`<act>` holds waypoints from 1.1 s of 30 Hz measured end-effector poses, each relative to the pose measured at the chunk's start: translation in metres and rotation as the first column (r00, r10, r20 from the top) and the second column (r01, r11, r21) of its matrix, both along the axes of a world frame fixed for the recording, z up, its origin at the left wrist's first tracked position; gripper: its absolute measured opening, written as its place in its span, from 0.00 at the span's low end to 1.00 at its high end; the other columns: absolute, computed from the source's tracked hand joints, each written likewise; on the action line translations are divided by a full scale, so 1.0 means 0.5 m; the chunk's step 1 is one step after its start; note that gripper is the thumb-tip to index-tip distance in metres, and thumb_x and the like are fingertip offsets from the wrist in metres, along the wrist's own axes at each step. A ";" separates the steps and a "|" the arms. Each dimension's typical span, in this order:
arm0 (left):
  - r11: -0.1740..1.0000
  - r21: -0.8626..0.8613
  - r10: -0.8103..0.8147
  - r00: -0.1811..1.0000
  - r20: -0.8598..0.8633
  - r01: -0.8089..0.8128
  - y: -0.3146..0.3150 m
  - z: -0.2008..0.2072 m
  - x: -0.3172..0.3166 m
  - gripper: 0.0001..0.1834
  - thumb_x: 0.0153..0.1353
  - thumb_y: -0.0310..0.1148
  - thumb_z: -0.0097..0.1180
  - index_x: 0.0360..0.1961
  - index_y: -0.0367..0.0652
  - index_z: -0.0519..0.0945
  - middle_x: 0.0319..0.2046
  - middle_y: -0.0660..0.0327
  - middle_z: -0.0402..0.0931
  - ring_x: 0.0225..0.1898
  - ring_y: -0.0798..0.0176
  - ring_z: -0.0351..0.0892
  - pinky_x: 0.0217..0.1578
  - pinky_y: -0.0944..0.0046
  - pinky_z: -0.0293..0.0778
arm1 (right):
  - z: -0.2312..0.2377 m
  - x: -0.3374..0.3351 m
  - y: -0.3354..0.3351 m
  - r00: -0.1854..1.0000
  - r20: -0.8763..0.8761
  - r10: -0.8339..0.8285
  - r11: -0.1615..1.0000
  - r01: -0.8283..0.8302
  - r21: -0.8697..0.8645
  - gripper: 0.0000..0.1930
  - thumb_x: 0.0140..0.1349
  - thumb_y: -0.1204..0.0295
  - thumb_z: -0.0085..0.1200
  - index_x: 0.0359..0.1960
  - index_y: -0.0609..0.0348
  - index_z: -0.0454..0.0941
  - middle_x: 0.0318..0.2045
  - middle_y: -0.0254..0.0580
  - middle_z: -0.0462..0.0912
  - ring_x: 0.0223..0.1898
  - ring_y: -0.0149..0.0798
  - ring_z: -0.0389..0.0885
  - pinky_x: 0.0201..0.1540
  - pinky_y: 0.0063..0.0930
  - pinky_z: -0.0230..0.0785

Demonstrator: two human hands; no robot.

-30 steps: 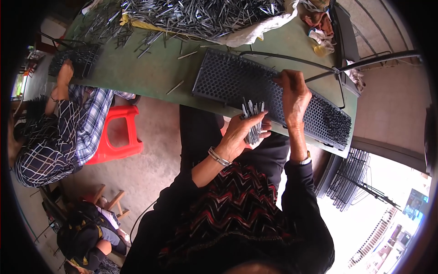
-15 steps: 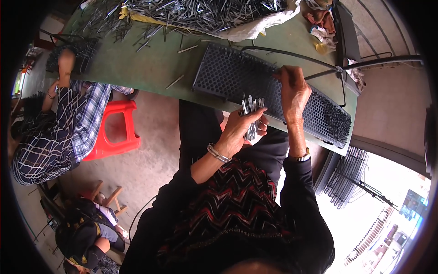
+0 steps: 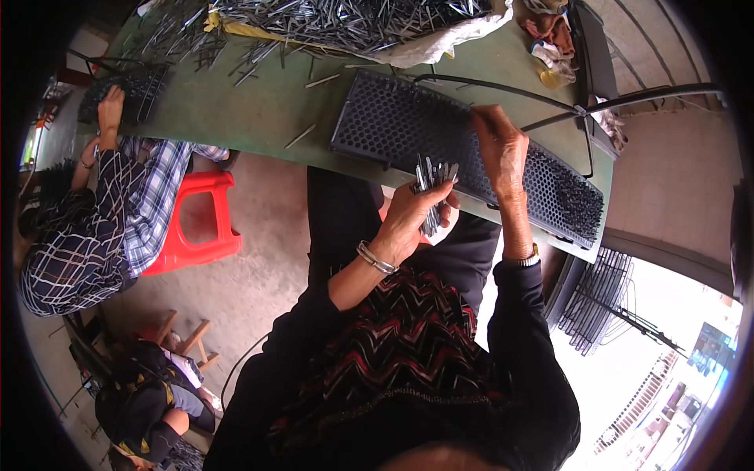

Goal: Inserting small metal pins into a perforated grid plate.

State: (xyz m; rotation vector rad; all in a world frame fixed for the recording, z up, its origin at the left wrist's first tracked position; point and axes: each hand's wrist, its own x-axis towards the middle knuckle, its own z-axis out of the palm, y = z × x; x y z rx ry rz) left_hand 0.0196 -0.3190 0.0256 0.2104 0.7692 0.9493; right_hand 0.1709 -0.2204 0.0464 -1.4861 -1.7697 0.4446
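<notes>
My left hand (image 3: 410, 213) is closed round a bundle of thin metal strips (image 3: 429, 179), their ends fanning out above the thumb. It is held just off the near edge of a long dark perforated board (image 3: 385, 118) lying on the table. Over the middle of that board, my right hand (image 3: 503, 151) has its fingers pinched together, pointing down towards the holes. Whatever sits between those fingertips is too small or hidden to make out. Dark pieces stand densely in the board's right end, and more lie along its far middle.
A heap of metal strips (image 3: 353, 27) lies on a white sack (image 3: 440, 49) at the far side of the green table (image 3: 236, 110). A black metal rod frame (image 3: 581, 111) reaches over the board. At left, a person (image 3: 86, 228) works at another board (image 3: 149, 86) beside a red stool (image 3: 224, 235).
My right hand has shifted slightly left and away from me over the board. My left hand still grips the bundle. The other person's hand has moved a little on their board.
</notes>
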 end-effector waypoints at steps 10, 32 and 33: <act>0.999 0.006 0.040 0.999 -0.004 -0.040 0.002 -0.001 0.000 0.08 0.59 0.32 0.60 0.35 0.38 0.79 0.25 0.59 0.79 0.22 0.71 0.75 0.23 0.72 0.72 | -0.003 -0.018 -0.009 0.958 0.245 -0.148 0.981 0.110 0.163 0.08 0.57 0.68 0.58 0.37 0.53 0.82 0.31 0.42 0.79 0.33 0.46 0.79 0.36 0.35 0.70; 0.994 0.073 0.090 0.984 -0.154 -0.080 0.010 0.016 0.013 0.06 0.58 0.29 0.60 0.34 0.37 0.80 0.26 0.60 0.81 0.23 0.70 0.79 0.19 0.73 0.72 | 0.047 0.019 -0.092 0.889 -0.448 0.097 0.727 -0.371 -0.578 0.09 0.58 0.70 0.55 0.35 0.64 0.76 0.26 0.36 0.79 0.28 0.26 0.75 0.33 0.21 0.67; 0.995 0.070 0.087 0.984 -0.155 -0.077 0.010 0.013 0.013 0.07 0.58 0.30 0.60 0.34 0.37 0.80 0.27 0.60 0.81 0.24 0.69 0.80 0.19 0.72 0.73 | 0.053 0.019 -0.092 0.888 -0.450 0.097 0.726 -0.372 -0.578 0.09 0.58 0.70 0.55 0.35 0.64 0.76 0.26 0.36 0.79 0.28 0.26 0.75 0.33 0.21 0.67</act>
